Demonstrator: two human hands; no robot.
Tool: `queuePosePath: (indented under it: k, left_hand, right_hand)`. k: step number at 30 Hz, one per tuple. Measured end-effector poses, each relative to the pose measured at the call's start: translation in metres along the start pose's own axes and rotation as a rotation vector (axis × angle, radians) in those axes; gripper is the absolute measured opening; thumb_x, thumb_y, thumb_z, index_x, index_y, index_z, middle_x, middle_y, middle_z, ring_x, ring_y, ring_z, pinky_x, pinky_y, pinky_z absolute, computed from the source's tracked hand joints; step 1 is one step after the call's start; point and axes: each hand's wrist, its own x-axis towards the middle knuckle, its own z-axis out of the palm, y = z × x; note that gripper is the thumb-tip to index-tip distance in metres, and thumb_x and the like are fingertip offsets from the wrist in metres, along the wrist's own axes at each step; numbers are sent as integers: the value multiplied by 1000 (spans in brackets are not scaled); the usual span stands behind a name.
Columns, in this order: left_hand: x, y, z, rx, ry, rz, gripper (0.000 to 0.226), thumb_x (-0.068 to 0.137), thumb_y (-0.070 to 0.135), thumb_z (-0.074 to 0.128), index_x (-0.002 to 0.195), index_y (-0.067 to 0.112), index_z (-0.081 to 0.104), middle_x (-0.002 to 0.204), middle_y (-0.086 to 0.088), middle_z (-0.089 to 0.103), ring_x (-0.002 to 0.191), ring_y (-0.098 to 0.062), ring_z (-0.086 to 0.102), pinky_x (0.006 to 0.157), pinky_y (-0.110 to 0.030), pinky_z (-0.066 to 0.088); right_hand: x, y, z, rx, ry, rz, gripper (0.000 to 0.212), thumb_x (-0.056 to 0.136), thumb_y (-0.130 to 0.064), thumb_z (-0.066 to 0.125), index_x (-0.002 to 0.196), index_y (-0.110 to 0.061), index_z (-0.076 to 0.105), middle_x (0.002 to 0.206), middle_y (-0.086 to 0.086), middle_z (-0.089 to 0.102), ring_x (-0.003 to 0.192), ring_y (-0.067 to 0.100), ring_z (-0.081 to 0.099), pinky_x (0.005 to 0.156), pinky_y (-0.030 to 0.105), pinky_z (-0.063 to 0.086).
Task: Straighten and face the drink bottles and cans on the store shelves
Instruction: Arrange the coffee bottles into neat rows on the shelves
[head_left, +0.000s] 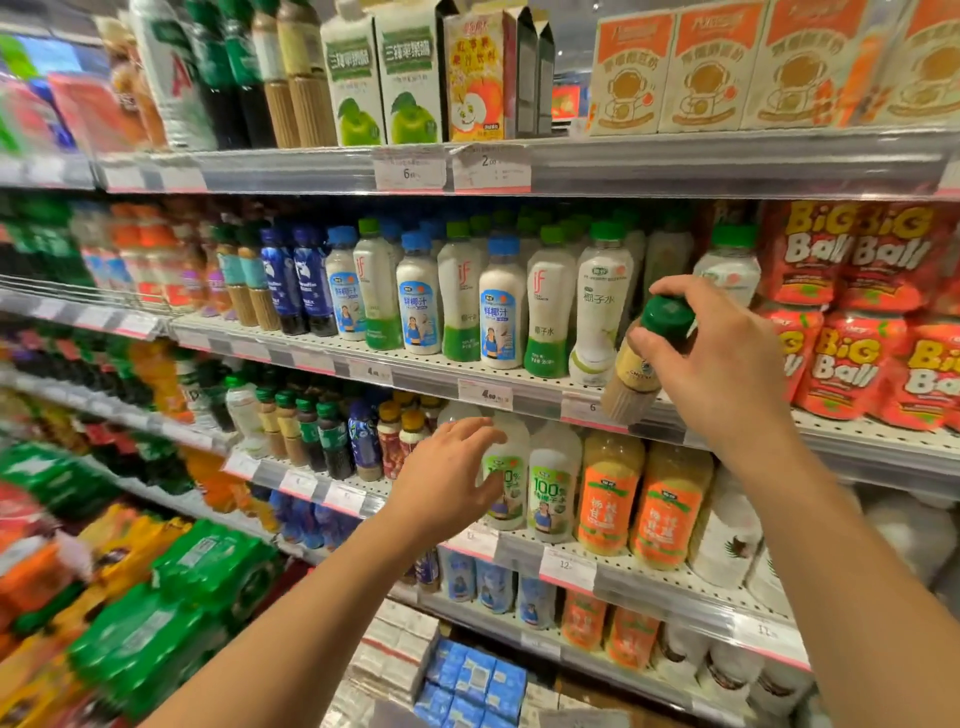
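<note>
My right hand grips a tan bottle with a dark green cap by its neck, held tilted in front of the middle shelf's edge. Behind it stand white coconut-water bottles with green caps and blue-capped coconut-milk bottles. My left hand is lower, fingers spread, touching a white 100% coconut bottle on the shelf below. Beside that stand another white bottle and two orange-labelled bottles.
Red Big Ball packs fill the middle shelf's right side. Cartons line the top shelf. Dark blue bottles and small green-capped bottles stand at left. Green shrink-wrapped packs are stacked lower left.
</note>
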Motion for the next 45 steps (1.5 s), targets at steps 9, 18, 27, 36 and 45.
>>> queuePosePath:
  k: [9, 18, 27, 36, 45]
  left_hand:
    - [-28, -77, -3, -58, -60, -80, 29, 95, 43, 54, 117, 30, 66, 109, 11, 68, 102, -15, 61, 80, -37, 54]
    - [-35, -230, 12, -127, -170, -98, 28, 93, 40, 54, 115, 28, 69, 115, 10, 70, 105, -14, 64, 86, -36, 54]
    - [5, -404, -4, -104, -154, -224, 33, 89, 34, 61, 119, 22, 71, 117, -2, 72, 102, -27, 67, 83, -39, 55]
    - [45, -522, 3, 64, -73, -441, 71, 90, 29, 70, 150, 11, 39, 153, -18, 36, 138, -44, 33, 109, -59, 40]
    - [59, -560, 6, 71, -159, -438, 50, 92, 15, 61, 140, 7, 47, 127, -23, 49, 120, -46, 46, 95, -54, 47]
  right_hand:
    - [-11, -46, 49, 19, -80, 38, 36, 87, -31, 79, 120, -26, 65, 111, -1, 71, 96, 24, 63, 85, 34, 44]
    - [-29, -102, 153, -45, -185, 216, 39, 81, -37, 81, 116, -34, 65, 101, -3, 70, 83, 24, 61, 82, 32, 41]
    - [-27, -160, 257, 4, -238, 326, 35, 79, -38, 83, 110, -40, 66, 90, -7, 69, 84, 26, 62, 82, 37, 48]
    - [-25, -189, 308, 4, -350, 352, 35, 79, -38, 82, 110, -41, 66, 92, -13, 72, 82, 10, 62, 79, 27, 48]
    - [-21, -211, 342, 11, -427, 341, 35, 81, -37, 81, 113, -40, 67, 73, -20, 61, 67, -1, 52, 67, 24, 39]
